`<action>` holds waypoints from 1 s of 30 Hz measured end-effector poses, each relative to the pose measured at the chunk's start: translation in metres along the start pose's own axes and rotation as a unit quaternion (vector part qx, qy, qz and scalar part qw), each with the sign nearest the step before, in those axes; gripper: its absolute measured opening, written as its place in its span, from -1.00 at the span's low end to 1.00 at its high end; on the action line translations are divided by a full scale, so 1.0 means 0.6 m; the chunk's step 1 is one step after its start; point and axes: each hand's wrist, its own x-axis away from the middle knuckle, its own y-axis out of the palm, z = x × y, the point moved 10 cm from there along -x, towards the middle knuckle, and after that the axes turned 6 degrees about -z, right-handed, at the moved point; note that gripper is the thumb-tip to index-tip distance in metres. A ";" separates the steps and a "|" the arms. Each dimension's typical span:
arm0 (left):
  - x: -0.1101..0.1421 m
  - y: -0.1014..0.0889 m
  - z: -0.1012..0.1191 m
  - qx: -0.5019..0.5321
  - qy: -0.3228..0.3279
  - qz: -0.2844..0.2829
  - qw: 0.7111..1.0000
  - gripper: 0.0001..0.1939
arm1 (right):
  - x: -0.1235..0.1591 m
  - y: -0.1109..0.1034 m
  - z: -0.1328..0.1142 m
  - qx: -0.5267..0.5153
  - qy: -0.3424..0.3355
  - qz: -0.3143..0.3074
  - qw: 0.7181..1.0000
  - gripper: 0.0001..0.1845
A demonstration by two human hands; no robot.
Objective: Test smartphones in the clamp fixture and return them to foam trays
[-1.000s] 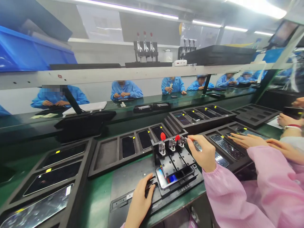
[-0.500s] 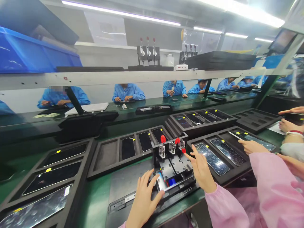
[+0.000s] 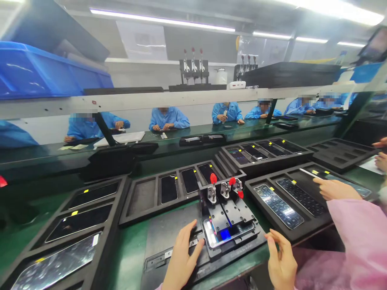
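The black clamp fixture (image 3: 232,213) sat close to the near edge of my green tabletop (image 3: 127,245), with a thin strip of green along its front and another narrow strip between its right side and the right-hand tray (image 3: 314,230). On the left I had more room, a wider band of green running between the edge of the base plate (image 3: 163,223) and the left-hand tray (image 3: 119,201); behind, the middle tray (image 3: 142,197) closed in on the plate's far edge. The lit phone (image 3: 213,239) lay in the fixture under the metal plates, its left end showing. My left grip (image 3: 184,253) was spread, thumb apart from fingers, over the base plate just left of that end; whether it touched the slide there I could not tell. My right grip (image 3: 281,257) was loosely curled by the fixture's near right corner, over the tabletop's front edge, and I could not tell whether its fingertips met. Half a second earlier that right grip had been up beside the rightmost red lever (image 3: 240,194), which pointed down then as now, and my left had reached over the phone's end, since drawn back leftward. A co-worker's hand (image 3: 337,188) stayed at the right-hand tray.
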 end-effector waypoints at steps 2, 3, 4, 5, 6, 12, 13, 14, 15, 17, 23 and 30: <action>0.001 0.005 -0.002 0.015 -0.004 -0.008 1.000 -0.57 | 0.012 0.004 0.027 0.002 0.023 0.003 1.000 -0.50; 0.002 0.006 -0.001 0.020 -0.003 -0.011 1.000 -0.59 | 0.017 0.007 0.039 -0.002 0.031 0.003 1.000 -0.48; 0.002 0.006 0.000 0.023 -0.001 -0.010 1.000 -0.61 | 0.022 0.011 0.049 -0.007 0.040 -0.003 0.999 -0.47; 0.002 0.005 0.002 0.024 0.001 -0.008 1.000 -0.62 | 0.025 0.016 0.058 -0.013 0.051 -0.012 0.999 -0.46; 0.002 0.004 0.005 0.023 0.004 -0.006 1.000 -0.64 | 0.029 0.021 0.065 -0.018 0.062 -0.021 0.998 -0.45; 0.000 -0.002 0.021 -0.005 0.033 0.000 0.999 -0.72 | 0.036 0.035 0.072 -0.037 0.087 -0.044 0.995 -0.47; -0.001 -0.003 0.022 -0.006 0.036 0.001 0.999 -0.72 | 0.036 0.035 0.070 -0.034 0.085 -0.044 0.995 -0.48; -0.001 -0.003 0.024 -0.007 0.039 0.003 0.999 -0.73 | 0.035 0.034 0.068 -0.028 0.081 -0.043 0.995 -0.49; -0.001 -0.003 0.025 -0.008 0.043 0.004 0.999 -0.74 | 0.033 0.031 0.064 -0.020 0.076 -0.040 0.996 -0.49; -0.002 -0.003 0.025 -0.011 0.046 0.004 0.999 -0.76 | 0.029 0.027 0.054 -0.002 0.061 -0.038 0.997 -0.50; -0.002 0.005 0.023 -0.014 0.048 -0.015 0.999 -0.78 | 0.023 0.017 0.019 0.041 0.021 -0.042 0.998 -0.53; -0.004 0.012 0.023 -0.012 0.049 -0.032 0.998 -0.78 | 0.015 0.019 -0.035 0.034 -0.075 -0.044 0.996 -0.68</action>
